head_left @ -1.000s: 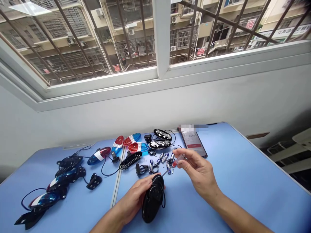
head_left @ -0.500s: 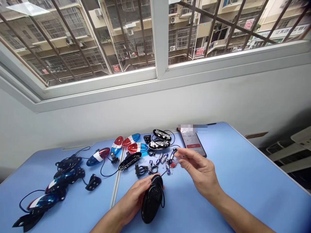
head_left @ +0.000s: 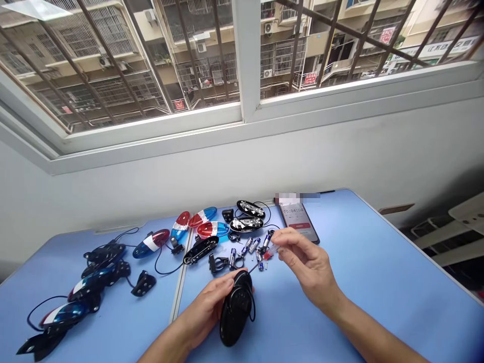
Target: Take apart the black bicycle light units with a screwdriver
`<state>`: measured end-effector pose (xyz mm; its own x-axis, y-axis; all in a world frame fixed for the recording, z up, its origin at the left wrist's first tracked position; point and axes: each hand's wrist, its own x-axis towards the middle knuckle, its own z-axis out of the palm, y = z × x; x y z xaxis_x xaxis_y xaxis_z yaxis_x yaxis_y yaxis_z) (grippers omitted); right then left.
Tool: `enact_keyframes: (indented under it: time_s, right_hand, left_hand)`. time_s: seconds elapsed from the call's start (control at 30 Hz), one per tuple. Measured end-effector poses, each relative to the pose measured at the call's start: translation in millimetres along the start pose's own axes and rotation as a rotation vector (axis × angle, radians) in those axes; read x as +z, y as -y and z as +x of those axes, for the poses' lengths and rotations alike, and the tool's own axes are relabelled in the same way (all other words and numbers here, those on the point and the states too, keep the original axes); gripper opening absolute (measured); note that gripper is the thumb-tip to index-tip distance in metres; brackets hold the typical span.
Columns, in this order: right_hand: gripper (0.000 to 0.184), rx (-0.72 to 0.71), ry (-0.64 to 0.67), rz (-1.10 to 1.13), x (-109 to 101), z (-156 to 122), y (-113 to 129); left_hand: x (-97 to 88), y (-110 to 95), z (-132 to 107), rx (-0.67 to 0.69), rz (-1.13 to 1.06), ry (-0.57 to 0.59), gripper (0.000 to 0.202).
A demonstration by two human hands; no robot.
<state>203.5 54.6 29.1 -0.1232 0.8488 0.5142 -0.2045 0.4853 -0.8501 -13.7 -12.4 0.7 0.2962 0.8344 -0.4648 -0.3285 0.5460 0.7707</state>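
Note:
My left hand (head_left: 212, 302) grips a glossy black oval bike light (head_left: 235, 315) from its left side, plain black face towards me. A loop of black cable hangs along that light's right edge. In the fingers of my right hand (head_left: 306, 262) is a screwdriver (head_left: 269, 253) with a clear and red handle. Its thin shaft slants down to the light's far end; whether the tip sits in a screw I cannot make out. Just beyond lie several blue and white batteries (head_left: 255, 245), small screws (head_left: 266, 265) and black clamps (head_left: 217, 263).
Red and blue lenses (head_left: 214, 230) and opened black housings (head_left: 247, 224) lie farther back. Assembled lights (head_left: 66, 313) with cables and black button pods (head_left: 143, 283) spread over the left side. A phone (head_left: 298, 222) showing a timer lies at the back right, near the wall.
My hands, the light and the screwdriver keep nearly the same pose. The whole view has shifted slightly, and the phone's timer has advanced by a second.

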Motion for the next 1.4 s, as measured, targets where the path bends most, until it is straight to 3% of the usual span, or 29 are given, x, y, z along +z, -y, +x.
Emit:
enact_keyframes:
  time_s: [0.17,0.3,0.5,0.8,0.97,1.13,1.3,1.4]
  right_hand:
    - [0.008,0.093,-0.073,0.066,1.4,-3.1,-2.5]
    - [0.018,0.147,-0.077,0.078,1.5,-5.9,-3.3]
    - [0.010,0.080,-0.157,0.009,0.7,-2.6,-8.5]
    - [0.002,0.057,-0.084,0.000,-0.7,-3.0,-5.6]
    - [0.017,0.189,-0.193,0.080,2.6,-2.8,-4.9]
    - [0.019,0.276,-0.134,0.064,0.2,0.7,-5.5]
    - [0.009,0.227,-0.153,0.037,-3.2,2.8,-6.1]
    - [0.014,0.209,-0.110,0.025,-3.4,1.7,-5.3]
  left_hand:
    - [0.5,-1.0,0.5,-0.002,-0.001,0.010,0.055]
    - [2.6,-2.8,-0.6,-0.009,-0.011,0.009,0.056]
    - [3.8,-3.1,-1.1,-0.010,-0.022,0.013,0.054]
    - [3.1,-2.6,-0.7,-0.010,-0.014,0.020,0.057]
    - [3.9,-4.0,-2.2,-0.018,0.013,0.008,0.061]
    - [4.2,-3.5,-2.8,-0.018,0.021,0.003,0.060]
    - [4.5,-3.9,-2.9,-0.015,0.017,0.015,0.058]
    - [4.5,-4.6,-3.0,-0.012,0.013,0.014,0.058]
